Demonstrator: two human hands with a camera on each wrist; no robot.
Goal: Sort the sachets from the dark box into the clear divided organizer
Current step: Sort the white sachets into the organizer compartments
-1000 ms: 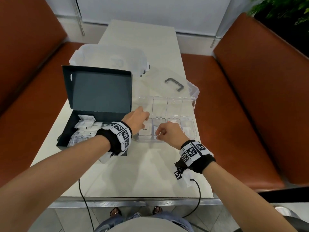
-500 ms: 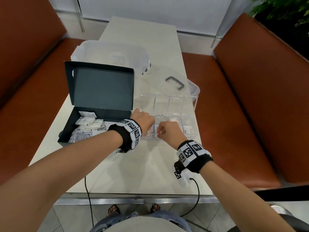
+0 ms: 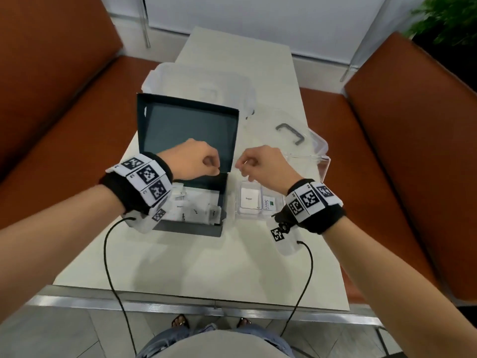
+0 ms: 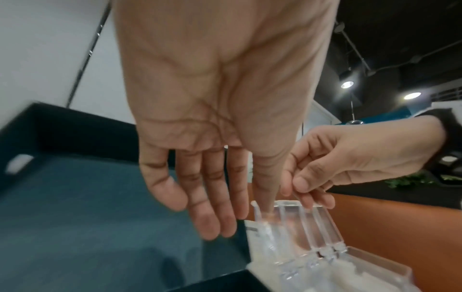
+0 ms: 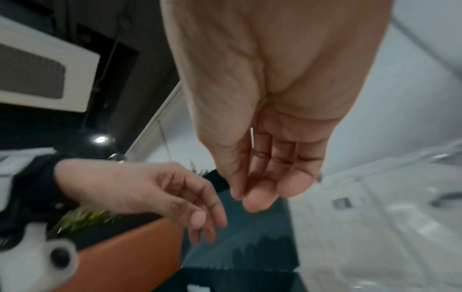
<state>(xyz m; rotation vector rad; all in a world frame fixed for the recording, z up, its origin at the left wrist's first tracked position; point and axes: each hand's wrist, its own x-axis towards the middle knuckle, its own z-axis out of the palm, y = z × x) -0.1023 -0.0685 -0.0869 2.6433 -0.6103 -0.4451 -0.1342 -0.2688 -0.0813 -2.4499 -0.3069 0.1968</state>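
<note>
The dark box [image 3: 188, 130] stands open left of centre, with white sachets [image 3: 196, 210] piled in its base. To its right lies the clear organizer [image 3: 241, 215], with a "Sugar" sachet [image 3: 249, 198] and a "Stevia" sachet [image 3: 268, 202] in its front cells. Both hands hover above it. My left hand [image 3: 215, 167] pinches the left corner of the organizer's clear lid [image 4: 307, 227] with thumb against forefinger. My right hand [image 3: 244, 165] pinches the lid's upper edge just to the right. The lid stands tilted up on its hinge. The rear cells are hidden.
Behind the dark box sits a translucent storage bin [image 3: 196, 81], and its clear lid with a grey handle [image 3: 289, 133] lies at the back right. Orange benches [image 3: 413, 151] flank the narrow table. Two cables hang over the table's front edge [image 3: 206, 303].
Both hands have risen from the organizer's front cells and now hold the clear lid's edge up in the air. The head view has moved closer and lower.
</note>
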